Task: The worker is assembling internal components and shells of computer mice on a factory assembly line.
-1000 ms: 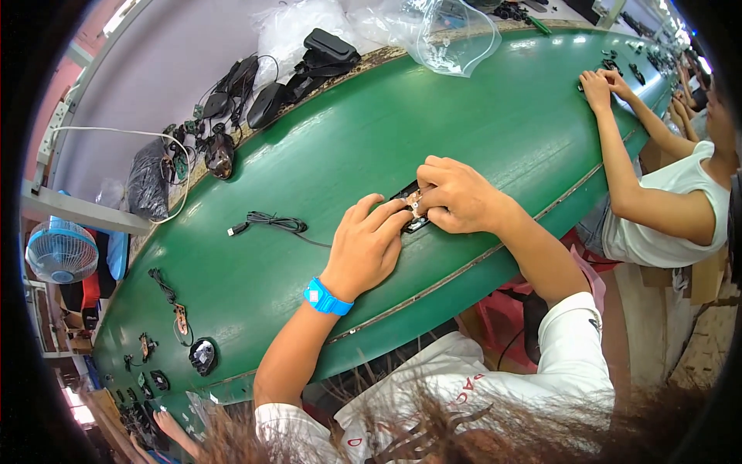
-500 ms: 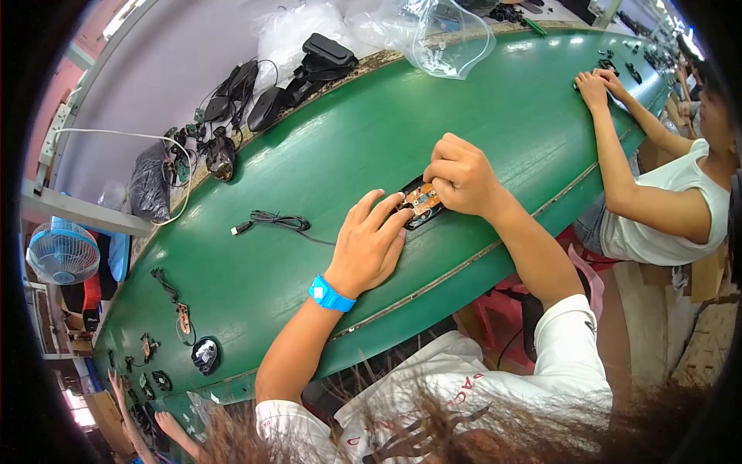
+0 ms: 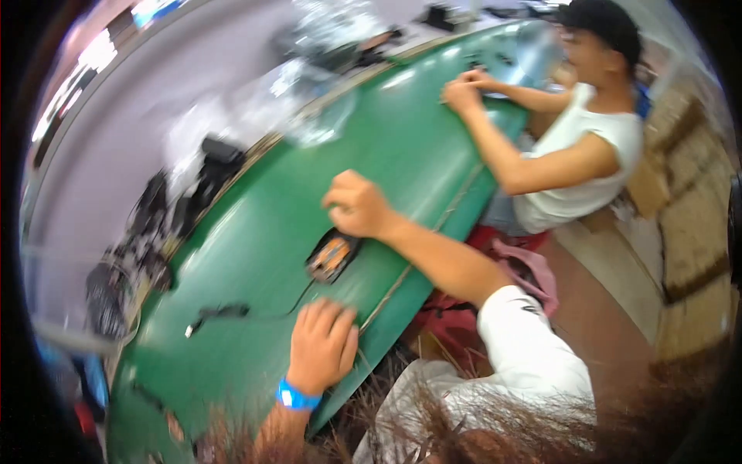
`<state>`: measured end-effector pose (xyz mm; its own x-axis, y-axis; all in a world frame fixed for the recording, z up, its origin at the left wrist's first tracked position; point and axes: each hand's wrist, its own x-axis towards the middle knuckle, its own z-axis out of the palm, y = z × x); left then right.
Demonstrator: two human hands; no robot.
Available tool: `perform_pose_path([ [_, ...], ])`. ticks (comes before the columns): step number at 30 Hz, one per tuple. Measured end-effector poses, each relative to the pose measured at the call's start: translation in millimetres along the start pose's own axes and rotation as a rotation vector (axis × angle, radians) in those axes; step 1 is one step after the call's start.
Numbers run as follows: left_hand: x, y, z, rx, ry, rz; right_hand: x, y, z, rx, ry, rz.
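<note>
Green table (image 3: 402,147), blurry room, left hand (image 3: 321,346) flat, open grip, right hand (image 3: 357,205) fisted nr orange-black device (image 3: 332,256).

Between your left hand (image 3: 321,344) and right hand (image 3: 357,205) only the small orange-and-black device (image 3: 332,255) and its thin cable (image 3: 232,312) block the green table (image 3: 402,131). Dark clutter (image 3: 178,201) crowds beyond your left; another person's hands (image 3: 464,89) sit beyond your right.

Beside the long green table (image 3: 255,232), blurred black gear (image 3: 209,174), clear plastic bags (image 3: 309,108); co-worker in white shirt (image 3: 587,147) opposite.
</note>
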<state>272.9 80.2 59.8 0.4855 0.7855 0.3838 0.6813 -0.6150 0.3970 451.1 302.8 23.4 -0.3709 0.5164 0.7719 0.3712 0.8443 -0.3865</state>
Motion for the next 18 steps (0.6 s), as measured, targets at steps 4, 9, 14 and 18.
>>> perform_pose_path([
  [4, -18, 23, 18, -0.039, -0.155, 0.080, -4, 27, 10, -0.037, 0.020, 0.205],
  [9, -28, 42, 6, -0.021, -0.190, -0.033, -9, 50, 14, -0.109, -0.034, 0.235],
  [14, -60, 37, 3, 0.006, -0.274, -0.022, 9, 86, 11, -0.299, 0.008, 0.163],
  [18, -68, 33, 4, 0.046, -0.265, -0.015, 38, 98, 17, -0.323, 0.052, 0.059],
])
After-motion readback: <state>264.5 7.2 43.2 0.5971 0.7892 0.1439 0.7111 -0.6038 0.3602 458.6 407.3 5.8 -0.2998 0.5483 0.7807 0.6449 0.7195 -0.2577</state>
